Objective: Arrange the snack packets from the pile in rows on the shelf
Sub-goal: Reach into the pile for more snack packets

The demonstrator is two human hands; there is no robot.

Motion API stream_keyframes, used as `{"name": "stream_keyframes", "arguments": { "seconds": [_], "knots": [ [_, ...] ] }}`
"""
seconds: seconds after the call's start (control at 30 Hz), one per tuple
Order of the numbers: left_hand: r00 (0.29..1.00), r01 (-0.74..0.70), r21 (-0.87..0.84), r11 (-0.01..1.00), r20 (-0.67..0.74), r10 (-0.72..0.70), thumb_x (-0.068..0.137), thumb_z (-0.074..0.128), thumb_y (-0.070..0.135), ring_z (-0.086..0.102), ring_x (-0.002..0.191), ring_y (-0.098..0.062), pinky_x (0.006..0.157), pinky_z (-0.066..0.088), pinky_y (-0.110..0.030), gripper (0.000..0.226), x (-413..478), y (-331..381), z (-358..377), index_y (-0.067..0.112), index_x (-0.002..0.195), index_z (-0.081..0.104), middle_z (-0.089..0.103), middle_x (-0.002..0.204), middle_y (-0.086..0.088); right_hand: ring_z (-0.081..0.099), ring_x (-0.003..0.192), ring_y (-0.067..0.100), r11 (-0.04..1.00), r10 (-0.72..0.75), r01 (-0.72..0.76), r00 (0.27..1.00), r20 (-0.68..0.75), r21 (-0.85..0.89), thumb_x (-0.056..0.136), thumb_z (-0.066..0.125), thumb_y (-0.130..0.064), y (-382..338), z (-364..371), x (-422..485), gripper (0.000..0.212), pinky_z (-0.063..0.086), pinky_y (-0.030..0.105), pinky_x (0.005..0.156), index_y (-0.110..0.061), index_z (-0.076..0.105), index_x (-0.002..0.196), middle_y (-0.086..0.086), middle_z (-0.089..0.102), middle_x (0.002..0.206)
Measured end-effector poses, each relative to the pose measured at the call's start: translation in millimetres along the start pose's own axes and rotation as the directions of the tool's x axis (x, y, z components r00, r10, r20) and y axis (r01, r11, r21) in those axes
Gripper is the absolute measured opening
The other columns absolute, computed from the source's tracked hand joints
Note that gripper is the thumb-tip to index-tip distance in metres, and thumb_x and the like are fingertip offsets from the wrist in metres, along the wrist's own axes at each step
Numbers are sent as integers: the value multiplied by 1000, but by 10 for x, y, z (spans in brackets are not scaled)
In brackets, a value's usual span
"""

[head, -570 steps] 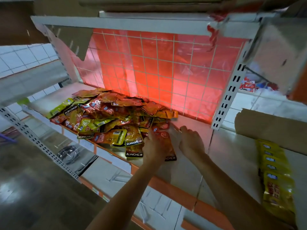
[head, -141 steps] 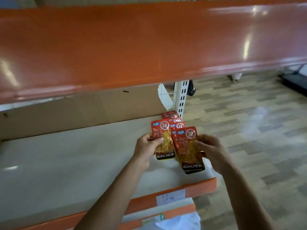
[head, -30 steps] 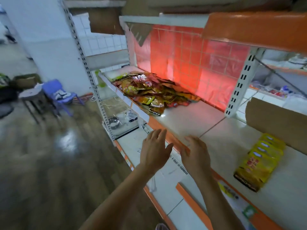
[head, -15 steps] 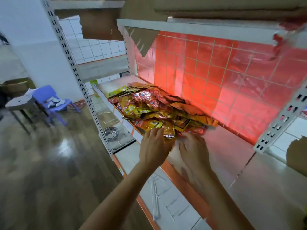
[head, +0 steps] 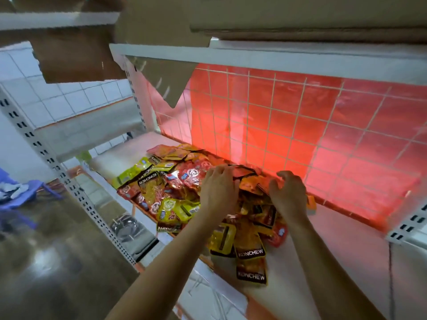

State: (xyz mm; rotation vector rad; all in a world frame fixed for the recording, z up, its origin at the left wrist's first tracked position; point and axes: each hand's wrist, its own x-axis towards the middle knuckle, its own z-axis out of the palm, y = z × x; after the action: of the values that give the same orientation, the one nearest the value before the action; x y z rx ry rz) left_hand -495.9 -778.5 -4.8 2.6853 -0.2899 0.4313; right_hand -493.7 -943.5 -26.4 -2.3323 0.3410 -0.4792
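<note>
Red, yellow and orange Konchew snack packets (head: 161, 188) lay piled on the white shelf (head: 346, 255), against the red wire-grid back (head: 300, 125). The left hand (head: 218, 188) and the right hand (head: 287, 195) rested on the pile with bent fingers; whether either gripped a packet was not visible.

Back of frame, centre to right: red sheet (head: 288, 125) behind a white wire grid (head: 272, 100), glowing.
Top edge: flat cardboard (head: 300, 17) lying on an overhead white board (head: 254, 57). A torn cardboard flap (head: 166, 82) hangs below it and points down. A second brown piece (head: 76, 58) sits upper left.
Left: white tiled wall (head: 69, 98). Slotted white upright (head: 57, 172) runs diagonally across it.
Far left edge: blue plastic chair (head: 20, 190) with something pale on the seat, too blurred to tell.
Lower left: glossy wood-pattern floor (head: 46, 273).
Below centre-left, on a lower level: metal bowl (head: 126, 226).
Right edge: another slotted bracket (head: 411, 225).
</note>
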Motion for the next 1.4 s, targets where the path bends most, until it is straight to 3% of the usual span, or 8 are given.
{"name": "stream_keyframes", "arguments": {
  "seconds": [0.2,0.4,0.57,0.8,1.03,1.13,1.27,1.4],
  "knots": [
    [974,-45,13,999,221,41,95,48,26,53,110,-37,89,44,-44,30,643,-25,227,7,116,57,58,116,-16,53,116,37,967,210,-197,975,70,-161,93,51,-39,-70,202,198,48,41,39,95,-4,52,125,24,58,122],
    [877,-9,161,987,475,-69,96,49,40,38,132,-39,101,39,-46,44,795,-110,367,11,128,50,51,135,-17,53,116,38,907,356,-318,930,96,-276,83,56,-55,-157,355,179,61,45,41,92,-6,53,119,21,59,122],
    [909,-89,179,980,416,7,88,60,38,46,120,-38,98,41,-43,48,758,-111,297,9,124,50,50,129,-19,55,114,37,909,327,-264,932,156,-324,86,58,-42,-188,258,147,50,46,36,86,-5,52,119,21,60,122],
    [958,-162,-61,985,230,172,85,61,11,56,101,-40,79,44,-39,39,514,-39,49,3,120,47,46,115,-18,57,109,39,942,219,-171,965,144,-290,90,46,-20,-282,126,-117,35,46,36,82,-4,55,120,22,61,119],
    [973,-170,-365,916,83,214,90,59,20,60,91,-35,67,37,-33,24,238,152,39,2,106,57,64,97,-18,59,85,24,915,336,-295,934,-118,275,84,46,-21,-78,-149,-528,32,41,27,70,-19,66,109,4,64,93],
    [978,15,-558,830,181,104,85,66,21,61,79,-27,60,38,-30,19,114,301,83,7,96,60,64,82,-7,66,72,31,791,443,-326,889,-117,518,68,46,-22,95,-296,-710,40,56,46,63,-22,69,101,6,70,83],
    [892,336,-771,541,444,79,72,77,14,69,79,-16,68,56,-32,26,-131,610,152,18,96,67,73,86,-1,59,50,16,633,485,-255,867,-118,731,85,40,10,258,-643,-941,38,49,29,43,-17,66,86,-2,66,61],
    [851,356,-826,436,480,215,74,68,-8,59,64,-8,57,46,-17,24,-419,1023,252,14,83,68,67,75,-1,59,53,15,560,513,-166,839,-182,812,85,45,10,506,-1021,-1250,34,48,26,47,-16,67,82,-1,67,64]
  ]
}}
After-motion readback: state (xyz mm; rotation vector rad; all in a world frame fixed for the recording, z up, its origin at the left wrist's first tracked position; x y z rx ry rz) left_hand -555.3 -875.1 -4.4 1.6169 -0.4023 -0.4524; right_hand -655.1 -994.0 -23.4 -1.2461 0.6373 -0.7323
